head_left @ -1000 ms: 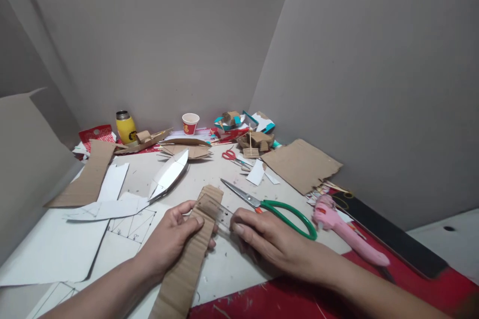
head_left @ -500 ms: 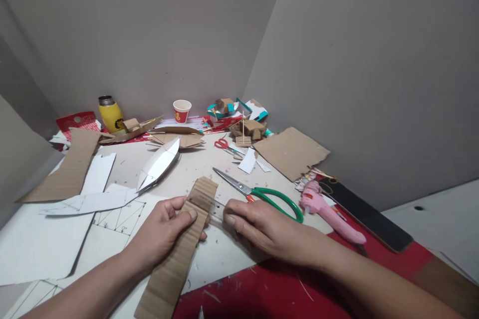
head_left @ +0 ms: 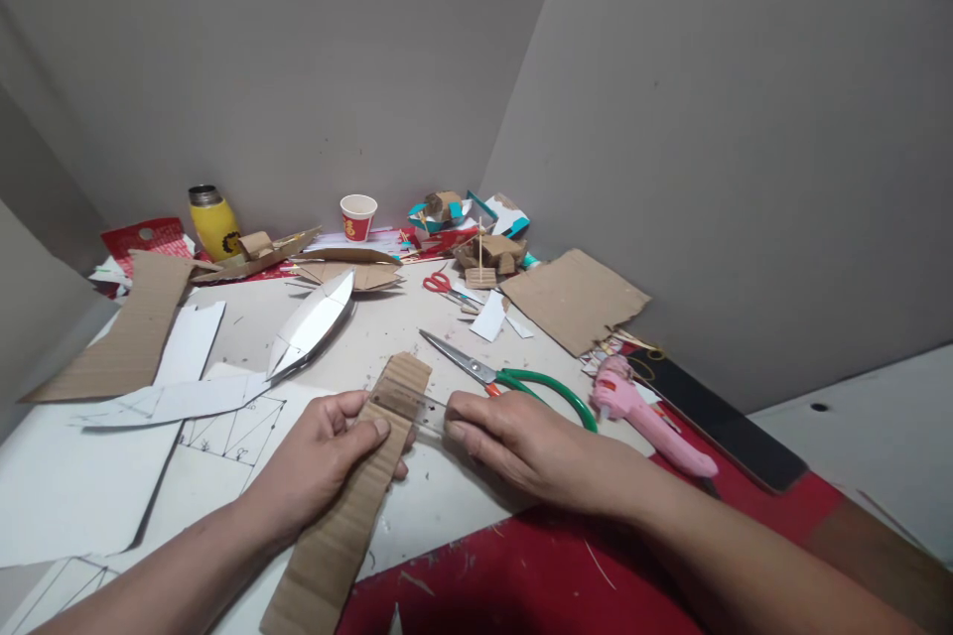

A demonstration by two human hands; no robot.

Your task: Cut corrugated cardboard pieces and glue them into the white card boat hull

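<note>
My left hand (head_left: 339,451) grips a long strip of corrugated cardboard (head_left: 328,551), thumb on top and fingertips showing at its far edge. A clear plastic ruler (head_left: 406,404) lies across the strip near its upper end. My right hand (head_left: 506,442) pinches the other end of that ruler between thumb and curled fingers. Just beyond the right hand rest large green-handled scissors (head_left: 476,369), blades pointing away to the left; part of the handle is hidden by the hand.
A pink glue gun (head_left: 647,417) and a dark flat slab (head_left: 719,417) lie at right. White boat-shaped card (head_left: 309,322), drawn paper sheets (head_left: 223,437) and cardboard (head_left: 581,298) spread around. A yellow bottle (head_left: 212,226), paper cup (head_left: 358,218) and small red scissors (head_left: 439,284) stand or lie further back.
The whole view has shifted slightly, moving things a little to the left. Both hands keep their hold, and the ruler stays across the cardboard strip with hardly any visible movement.
</note>
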